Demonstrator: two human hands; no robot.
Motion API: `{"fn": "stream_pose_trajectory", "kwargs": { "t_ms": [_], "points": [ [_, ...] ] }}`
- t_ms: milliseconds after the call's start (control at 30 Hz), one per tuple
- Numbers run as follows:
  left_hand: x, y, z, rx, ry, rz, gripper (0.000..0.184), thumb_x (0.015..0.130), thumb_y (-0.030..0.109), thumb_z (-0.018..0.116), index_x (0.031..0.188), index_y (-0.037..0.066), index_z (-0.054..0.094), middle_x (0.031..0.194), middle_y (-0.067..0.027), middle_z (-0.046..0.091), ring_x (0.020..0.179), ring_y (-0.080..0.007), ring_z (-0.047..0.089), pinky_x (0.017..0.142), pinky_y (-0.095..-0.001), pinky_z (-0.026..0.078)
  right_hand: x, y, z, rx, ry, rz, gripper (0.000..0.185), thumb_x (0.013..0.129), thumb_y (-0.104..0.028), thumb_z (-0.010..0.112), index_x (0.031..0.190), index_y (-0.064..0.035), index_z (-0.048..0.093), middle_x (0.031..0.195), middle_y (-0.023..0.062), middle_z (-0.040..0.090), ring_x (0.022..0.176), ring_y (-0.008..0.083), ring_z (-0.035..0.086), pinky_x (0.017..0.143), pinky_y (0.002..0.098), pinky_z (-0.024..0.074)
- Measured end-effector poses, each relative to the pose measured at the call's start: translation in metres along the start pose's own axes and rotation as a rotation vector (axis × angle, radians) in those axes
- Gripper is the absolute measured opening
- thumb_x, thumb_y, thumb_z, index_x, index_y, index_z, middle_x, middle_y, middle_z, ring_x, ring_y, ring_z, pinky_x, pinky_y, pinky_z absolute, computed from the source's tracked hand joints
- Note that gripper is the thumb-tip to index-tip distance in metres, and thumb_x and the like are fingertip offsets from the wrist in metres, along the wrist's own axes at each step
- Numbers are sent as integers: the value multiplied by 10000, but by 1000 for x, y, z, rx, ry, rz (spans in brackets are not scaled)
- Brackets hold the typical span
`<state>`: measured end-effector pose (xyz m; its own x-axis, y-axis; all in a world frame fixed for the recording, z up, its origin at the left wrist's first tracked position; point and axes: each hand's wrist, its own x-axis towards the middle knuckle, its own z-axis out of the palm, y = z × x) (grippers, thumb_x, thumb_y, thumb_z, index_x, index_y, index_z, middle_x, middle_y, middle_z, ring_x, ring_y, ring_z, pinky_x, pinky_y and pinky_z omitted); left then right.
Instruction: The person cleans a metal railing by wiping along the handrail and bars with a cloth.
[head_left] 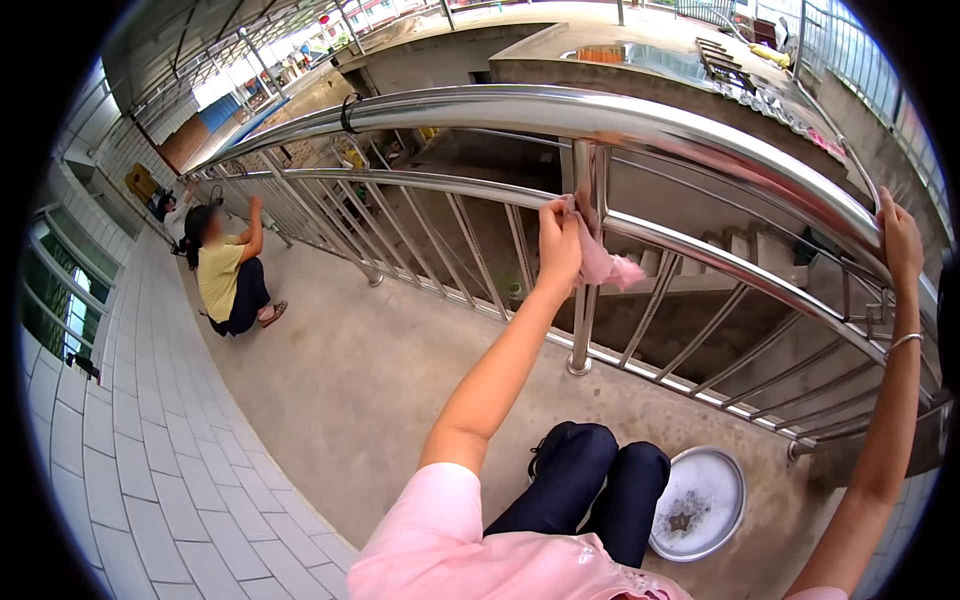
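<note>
My left hand (560, 243) is closed on a pink cloth (605, 262), beside the upright steel post (590, 185) where the lower rail meets it. The cloth hangs to the right, across the front of the post. Over at the right, my right hand (900, 240) rests on the end of the thick shiny top rail (700, 130), its fingers wrapped round the metal. A bracelet shows on that wrist.
A metal basin (728, 500) with dirty water sits on the floor by my right knee. Further along the railing a person in a yellow top (218, 280) crouches, with another person behind. A tiled wall (150, 470) runs along the left; stairs (735, 245) lie beyond the railing.
</note>
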<state>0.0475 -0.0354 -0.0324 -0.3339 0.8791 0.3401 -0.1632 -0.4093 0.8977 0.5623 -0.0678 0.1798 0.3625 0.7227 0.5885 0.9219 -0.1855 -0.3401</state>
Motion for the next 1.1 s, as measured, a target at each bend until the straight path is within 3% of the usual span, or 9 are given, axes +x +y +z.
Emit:
{"fn": "stream_pose_trajectory", "kwargs": {
  "t_ms": [67,267,400,600,733,767,967,1033,1100],
  "points": [
    [-14,48,5,-114,-60,-78,183,1004,204,519,1109,54,522,982,-6,542,905,-95,497,845,-252,426,-1,0,1,9,-30,-1,625,945,-598,392,729,-41,578,662,122,531,644,222,518,668,357,402],
    [-1,167,38,-275,-357,412,248,981,205,549,1181,59,529,1069,-38,579,966,-133,558,874,-305,465,-7,-4,-4,-2,-2,-18,604,952,-576,392,734,-42,571,652,113,528,635,224,512,655,358,395],
    [38,151,90,802,-157,1194,371,884,349,574,1115,62,622,1059,-138,620,1002,-301,575,878,-401,442,-6,-4,-1,11,7,-29,588,956,-562,394,736,-49,578,643,106,525,629,220,511,652,358,395],
    [57,168,106,1008,-217,1036,357,891,348,499,1096,103,657,912,-129,677,846,-337,638,794,-418,483,-13,-12,-8,-1,-14,-6,565,953,-539,396,752,-53,600,654,104,549,650,235,553,656,365,408],
    [107,194,62,1480,-399,497,312,948,344,380,963,132,608,947,-133,696,858,-345,674,751,-461,518,-14,-13,-9,5,-22,-25,548,944,-520,398,782,-49,626,689,119,597,690,257,595,675,367,426],
    [110,206,44,1662,-411,661,245,956,285,387,943,114,562,966,-140,695,860,-345,675,774,-463,520,-18,-18,-11,-4,-8,-13,545,941,-514,400,799,-46,640,708,128,613,708,271,607,686,368,434],
    [192,192,-70,1594,-177,810,222,943,220,390,933,81,563,1040,-182,670,983,-361,639,837,-444,484,-19,-22,-13,9,-13,8,553,935,-515,398,792,-36,636,711,128,617,714,283,611,691,373,436],
    [187,193,-66,1592,-157,551,260,942,226,368,942,70,577,1084,-194,659,1020,-368,622,860,-436,470,-21,-21,-10,13,11,7,540,944,-496,403,781,-33,626,677,126,587,673,269,588,669,373,427],
    [191,191,-57,1671,-216,559,273,945,229,353,951,72,576,1084,-189,663,1011,-373,626,853,-446,472,-20,-24,-9,19,35,-5,527,954,-477,407,769,-29,616,643,124,556,632,256,565,646,373,417]
  ]
}}
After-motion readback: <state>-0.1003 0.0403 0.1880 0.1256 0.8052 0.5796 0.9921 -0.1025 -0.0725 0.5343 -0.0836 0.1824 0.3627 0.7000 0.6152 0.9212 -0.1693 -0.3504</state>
